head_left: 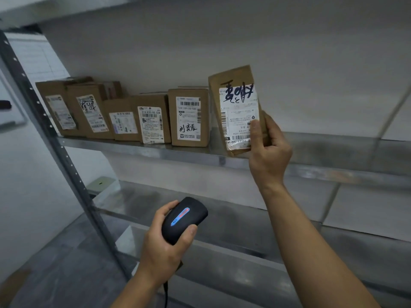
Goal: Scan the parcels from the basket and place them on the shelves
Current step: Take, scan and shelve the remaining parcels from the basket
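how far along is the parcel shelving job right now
Done: a row of cardboard boxes already stands on the upper shelf, labels facing out. In hand: the right hand has a grip on a tilted brown parcel at the row's right end, while the left hand holds the scanner. Left: the basket is out of view, so remaining parcels can't be counted.

Metal shelf (138, 150) carries a row of labelled cardboard parcels (189, 117).

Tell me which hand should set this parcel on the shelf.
Right. The right hand already grips the tilted parcel at the shelf edge, beside the row of boxes. The left hand is lower, occupied holding the scanner.
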`<state>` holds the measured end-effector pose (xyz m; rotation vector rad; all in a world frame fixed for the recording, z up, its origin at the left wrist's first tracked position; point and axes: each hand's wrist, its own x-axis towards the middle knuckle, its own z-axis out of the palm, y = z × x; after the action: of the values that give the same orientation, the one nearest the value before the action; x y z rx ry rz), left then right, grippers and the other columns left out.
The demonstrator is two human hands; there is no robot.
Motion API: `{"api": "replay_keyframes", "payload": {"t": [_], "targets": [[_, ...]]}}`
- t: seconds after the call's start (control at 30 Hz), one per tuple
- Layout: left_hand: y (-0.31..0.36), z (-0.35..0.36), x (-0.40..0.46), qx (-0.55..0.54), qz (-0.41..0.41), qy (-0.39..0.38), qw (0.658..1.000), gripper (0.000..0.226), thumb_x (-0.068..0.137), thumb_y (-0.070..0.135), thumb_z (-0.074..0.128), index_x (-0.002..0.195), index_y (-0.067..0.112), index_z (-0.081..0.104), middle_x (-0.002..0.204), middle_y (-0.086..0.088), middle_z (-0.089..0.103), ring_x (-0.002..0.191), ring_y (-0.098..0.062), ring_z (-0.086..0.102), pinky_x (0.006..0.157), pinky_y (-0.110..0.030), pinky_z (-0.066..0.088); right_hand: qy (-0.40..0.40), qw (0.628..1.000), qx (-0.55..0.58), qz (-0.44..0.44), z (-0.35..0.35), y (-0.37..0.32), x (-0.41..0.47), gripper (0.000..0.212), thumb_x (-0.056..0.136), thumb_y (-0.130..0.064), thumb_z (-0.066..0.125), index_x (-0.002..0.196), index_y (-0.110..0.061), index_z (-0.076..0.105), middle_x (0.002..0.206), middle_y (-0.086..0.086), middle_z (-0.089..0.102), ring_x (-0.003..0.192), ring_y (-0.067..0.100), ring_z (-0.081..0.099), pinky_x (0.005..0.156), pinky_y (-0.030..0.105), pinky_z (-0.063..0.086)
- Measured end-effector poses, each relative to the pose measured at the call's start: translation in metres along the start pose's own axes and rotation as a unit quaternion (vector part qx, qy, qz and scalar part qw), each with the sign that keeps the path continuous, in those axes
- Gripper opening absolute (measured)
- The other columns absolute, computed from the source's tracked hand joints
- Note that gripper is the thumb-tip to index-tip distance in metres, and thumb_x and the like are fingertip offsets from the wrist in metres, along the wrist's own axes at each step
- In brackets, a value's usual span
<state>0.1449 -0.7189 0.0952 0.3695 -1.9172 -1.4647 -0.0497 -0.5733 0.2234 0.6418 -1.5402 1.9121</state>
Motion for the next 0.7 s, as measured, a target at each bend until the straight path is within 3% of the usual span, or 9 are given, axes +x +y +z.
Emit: {"api": "replay_keyframes", "payload": {"t": [0.23,0.43,0.57,0.7], "targets": [[-0.008,0.013,0.038,0.014,0.012,-0.007,1.000,0.060,0.061,0.058,0.080,0.117,0.056,0.060,0.106,0.016,0.073,0.079,-0.020,0.071,0.076,-0.050,0.062,0.017,0.999,-0.049,0.008,0.024,0.047,0.011,0.039,0.102,-0.025,0.061,0.138,-0.010,0.061,0.123,-0.007,0.068,0.099,-0.018,0.062,0.076,0.005,0.051],[-0.020,0.013,0.065,0.001,0.017,-0.032,0.999,0.061,0.062,0.059,0.082,0.119,0.055,0.060,0.112,0.014,0.071,0.085,-0.020,0.072,0.078,-0.056,0.061,0.029,0.997,-0.057,0.037,0.043,0.064,0.016,0.044,0.103,-0.031,0.060,0.142,-0.011,0.057,0.129,-0.006,0.067,0.105,-0.006,0.065,0.081,0.009,0.054],[-0.023,0.008,0.090,-0.018,0.019,-0.065,0.998,0.073,0.058,0.076,0.084,0.122,0.053,0.059,0.112,0.013,0.070,0.080,-0.027,0.069,0.075,-0.051,0.061,-0.016,0.989,-0.135,0.057,0.053,0.068,0.021,0.043,0.103,-0.033,0.059,0.140,-0.014,0.052,0.124,-0.006,0.068,0.090,-0.012,0.062,0.075,0.006,0.051],[-0.022,0.003,0.109,-0.015,0.033,-0.092,0.995,0.062,0.065,0.060,0.082,0.122,0.053,0.058,0.111,0.015,0.070,0.087,-0.022,0.071,0.074,-0.051,0.062,-0.074,0.972,-0.210,0.073,0.064,0.069,0.030,0.049,0.101,-0.033,0.063,0.142,-0.015,0.045,0.125,0.001,0.069,0.093,0.005,0.061,0.074,0.013,0.052]]}}
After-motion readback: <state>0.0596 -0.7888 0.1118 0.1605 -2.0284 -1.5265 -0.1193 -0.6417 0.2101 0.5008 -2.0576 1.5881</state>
